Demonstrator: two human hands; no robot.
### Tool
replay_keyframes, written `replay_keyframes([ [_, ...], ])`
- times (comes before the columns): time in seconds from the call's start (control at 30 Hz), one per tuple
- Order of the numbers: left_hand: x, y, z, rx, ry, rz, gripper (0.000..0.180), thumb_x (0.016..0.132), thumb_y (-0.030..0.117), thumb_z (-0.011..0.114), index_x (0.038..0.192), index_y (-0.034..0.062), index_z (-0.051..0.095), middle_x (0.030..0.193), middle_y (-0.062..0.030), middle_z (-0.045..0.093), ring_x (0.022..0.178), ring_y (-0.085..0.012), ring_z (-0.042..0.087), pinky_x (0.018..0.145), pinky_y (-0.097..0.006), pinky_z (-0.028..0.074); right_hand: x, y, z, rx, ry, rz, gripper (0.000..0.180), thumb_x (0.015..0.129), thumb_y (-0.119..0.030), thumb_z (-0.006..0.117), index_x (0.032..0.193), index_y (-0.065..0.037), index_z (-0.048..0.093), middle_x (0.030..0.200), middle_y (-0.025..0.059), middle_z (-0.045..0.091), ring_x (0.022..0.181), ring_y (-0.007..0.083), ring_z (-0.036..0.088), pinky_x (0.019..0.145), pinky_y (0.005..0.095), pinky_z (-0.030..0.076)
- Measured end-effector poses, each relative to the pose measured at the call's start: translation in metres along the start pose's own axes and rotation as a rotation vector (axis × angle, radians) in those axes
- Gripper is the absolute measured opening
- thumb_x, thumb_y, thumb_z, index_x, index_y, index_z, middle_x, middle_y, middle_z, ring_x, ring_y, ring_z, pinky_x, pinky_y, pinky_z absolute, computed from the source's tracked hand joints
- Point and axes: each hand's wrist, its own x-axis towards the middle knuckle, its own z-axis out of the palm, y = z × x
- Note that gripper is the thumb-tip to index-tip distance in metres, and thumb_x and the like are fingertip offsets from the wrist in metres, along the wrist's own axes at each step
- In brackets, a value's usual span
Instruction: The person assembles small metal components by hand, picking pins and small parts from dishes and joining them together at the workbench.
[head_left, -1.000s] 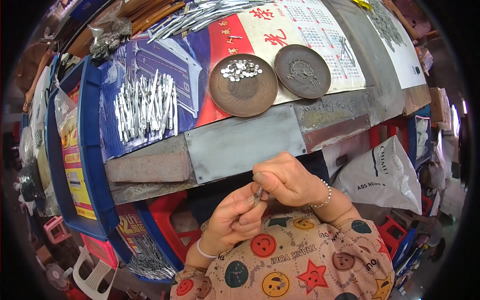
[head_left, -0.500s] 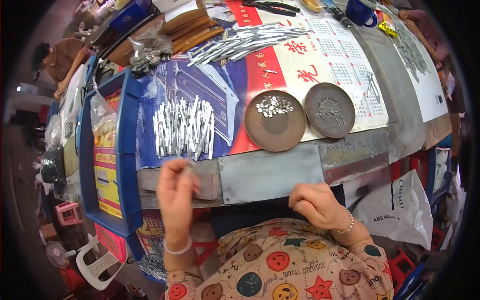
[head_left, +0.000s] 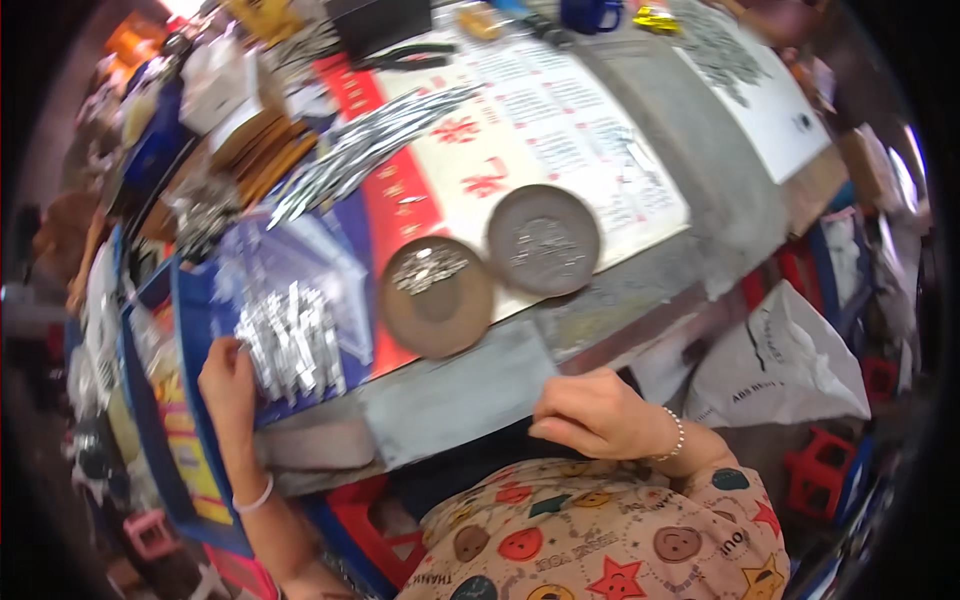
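Observation:
My left hand (head_left: 228,388) is at the left end of a pile of silver strips (head_left: 293,345), between it and the blue crate. Its fingers are curled in; blur hides whether anything is between them. My right hand (head_left: 598,415) is closed above the table's front edge, thumb against bent fingers, and what it may hold is hidden. Between and beyond the hands are two round brown dishes. The nearer dish (head_left: 437,325) holds small shiny round pieces (head_left: 428,268). The farther dish (head_left: 515,215) contains thin, pin-like metal bits (head_left: 548,250).
A grey metal plate (head_left: 460,390) lies at the table's front edge. Longer silver strips (head_left: 375,145) lie across the calendar sheet (head_left: 610,190). At left stands a blue crate (head_left: 195,400). Black-handled pliers (head_left: 410,57) are at the back, and a white sack (head_left: 790,365) is at right.
My left hand has moved left, from in front of the strip pile to its left end. The right hand stays closed over the front edge. The whole view has turned and shifted.

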Motion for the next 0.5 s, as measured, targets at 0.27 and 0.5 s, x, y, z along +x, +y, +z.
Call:
replay_keyframes([
  [0.27, -0.055, 0.056, -0.022, -0.326, 0.127, 0.111, 0.014, 0.085, 0.000, 0.055, 0.098, -0.0037, 0.060, 0.083, -0.0082, 0.062, 0.077, -0.0133, 0.059, 0.070, -0.026, 0.047, 0.028, 0.053, -0.087, -0.516, 0.482, 0.252, 0.017, 0.084, -0.014, 0.061, 0.091, 0.001, 0.056, 0.081, 0.0172, 0.058, 0.070, 0.0295, 0.060, 0.063, 0.0387, 0.047],
  [0.5, -0.095, 0.175, -0.060, -0.950, -0.543, 0.467, 0.017, 0.080, -0.003, 0.064, 0.097, -0.0013, 0.064, 0.084, -0.0111, 0.064, 0.075, -0.0210, 0.063, 0.067, -0.029, 0.051, 0.050, 0.121, -0.154, -0.977, 0.357, 0.412, 0.022, 0.086, -0.013, 0.055, 0.105, -0.002, 0.050, 0.098, 0.0217, 0.060, 0.084, 0.0374, 0.061, 0.070, 0.0433, 0.047],
])
